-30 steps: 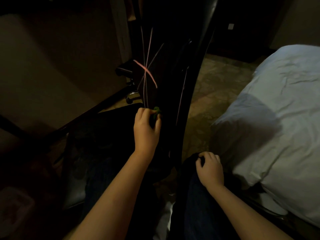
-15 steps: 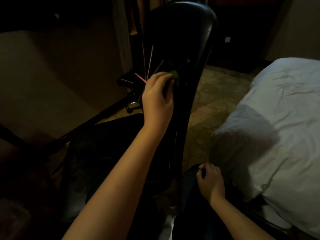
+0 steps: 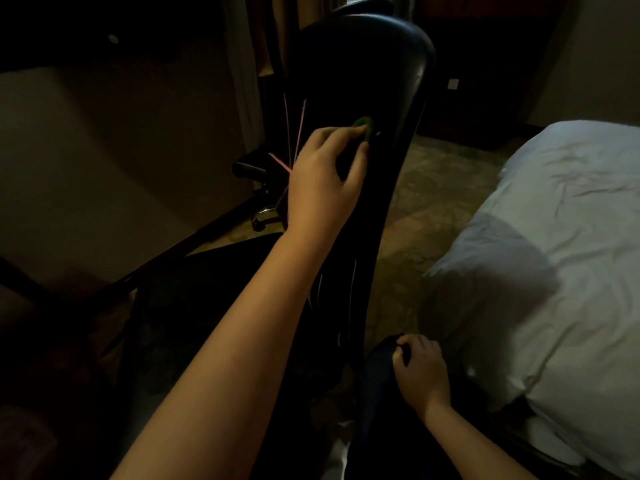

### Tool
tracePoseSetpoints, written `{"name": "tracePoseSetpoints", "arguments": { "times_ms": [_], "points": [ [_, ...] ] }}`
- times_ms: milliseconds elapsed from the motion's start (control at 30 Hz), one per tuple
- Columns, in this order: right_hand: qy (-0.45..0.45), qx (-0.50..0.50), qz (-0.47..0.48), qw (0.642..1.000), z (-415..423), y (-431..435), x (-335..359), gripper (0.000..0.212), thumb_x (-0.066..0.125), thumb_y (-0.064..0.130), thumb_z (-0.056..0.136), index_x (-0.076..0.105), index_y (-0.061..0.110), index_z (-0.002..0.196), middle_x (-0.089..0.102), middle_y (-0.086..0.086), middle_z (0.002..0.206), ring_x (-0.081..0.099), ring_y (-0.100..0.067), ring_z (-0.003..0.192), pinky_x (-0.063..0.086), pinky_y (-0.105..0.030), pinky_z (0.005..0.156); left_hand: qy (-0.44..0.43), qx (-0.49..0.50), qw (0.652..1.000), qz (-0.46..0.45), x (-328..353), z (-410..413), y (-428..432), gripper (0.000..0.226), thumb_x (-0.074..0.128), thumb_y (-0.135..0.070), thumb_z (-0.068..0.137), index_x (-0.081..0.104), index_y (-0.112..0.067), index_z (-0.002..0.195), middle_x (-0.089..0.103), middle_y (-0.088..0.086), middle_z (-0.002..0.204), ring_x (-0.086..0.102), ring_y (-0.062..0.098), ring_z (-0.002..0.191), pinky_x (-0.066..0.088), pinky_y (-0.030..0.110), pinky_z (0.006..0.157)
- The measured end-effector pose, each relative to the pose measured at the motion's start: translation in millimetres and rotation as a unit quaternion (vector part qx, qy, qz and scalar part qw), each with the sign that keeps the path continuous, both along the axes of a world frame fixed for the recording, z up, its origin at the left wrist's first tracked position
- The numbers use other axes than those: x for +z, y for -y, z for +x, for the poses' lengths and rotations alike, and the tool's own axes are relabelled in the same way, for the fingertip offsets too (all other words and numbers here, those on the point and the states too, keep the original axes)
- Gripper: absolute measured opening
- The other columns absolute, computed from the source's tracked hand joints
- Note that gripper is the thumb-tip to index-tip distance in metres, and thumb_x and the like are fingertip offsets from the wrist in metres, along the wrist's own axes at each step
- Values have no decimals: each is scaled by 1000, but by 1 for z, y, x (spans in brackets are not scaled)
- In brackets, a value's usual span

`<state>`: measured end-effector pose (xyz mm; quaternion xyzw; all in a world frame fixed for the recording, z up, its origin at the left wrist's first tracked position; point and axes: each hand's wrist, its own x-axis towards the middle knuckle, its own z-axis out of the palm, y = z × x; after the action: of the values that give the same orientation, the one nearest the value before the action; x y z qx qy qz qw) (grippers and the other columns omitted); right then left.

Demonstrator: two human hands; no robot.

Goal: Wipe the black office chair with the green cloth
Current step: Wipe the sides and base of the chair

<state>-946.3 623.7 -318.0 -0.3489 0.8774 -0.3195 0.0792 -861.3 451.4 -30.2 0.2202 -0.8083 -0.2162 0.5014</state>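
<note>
The black office chair stands right in front of me, its tall glossy backrest seen almost edge-on and its dark seat below to the left. My left hand is raised against the upper backrest and grips the green cloth; only a small green tip shows beyond the fingertips. My right hand rests low by the chair's base with its fingers curled on dark fabric over my knee.
A bed with a white duvet fills the right side, close to the chair. A chair armrest and caster base show behind the backrest on patterned carpet. A dark wooden rail runs diagonally on the left.
My left hand has travelled up the backrest with the cloth, from near the seat to the upper part. The right hand has stayed on my knee.
</note>
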Motion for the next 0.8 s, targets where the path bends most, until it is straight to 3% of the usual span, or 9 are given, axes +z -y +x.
{"name": "tracePoseSetpoints", "arguments": {
  "times_ms": [167,300,400,800],
  "points": [
    [-14,-15,0,1000,1,0,-2,16,55,20,93,65,13,104,63,-4,105,49,-21,107,43,-34,89,16,-5,1000,-4,-17,4,6,28,61,-6,91,67,-11,119,60,4,117,57,18,110,50,33,94],
    [-33,-29,11,999,3,2,-5,19,59,19,91,66,9,104,64,-9,106,51,-25,107,46,-36,87,18,9,1000,-1,-53,20,0,31,61,2,88,66,-7,117,58,8,117,55,23,111,50,38,94],
    [-33,-10,28,999,2,3,-6,24,55,24,94,62,9,111,60,-7,111,49,-24,110,45,-37,91,22,9,1000,16,-77,32,-4,30,60,3,89,66,-6,117,58,9,116,55,24,109,51,38,92],
    [-43,-1,1,999,6,3,-5,16,56,23,92,65,15,103,62,-1,103,48,-19,103,47,-37,84,78,39,991,105,-144,71,-16,31,61,0,91,65,-6,121,57,5,119,57,19,110,53,38,94]
  ]
}}
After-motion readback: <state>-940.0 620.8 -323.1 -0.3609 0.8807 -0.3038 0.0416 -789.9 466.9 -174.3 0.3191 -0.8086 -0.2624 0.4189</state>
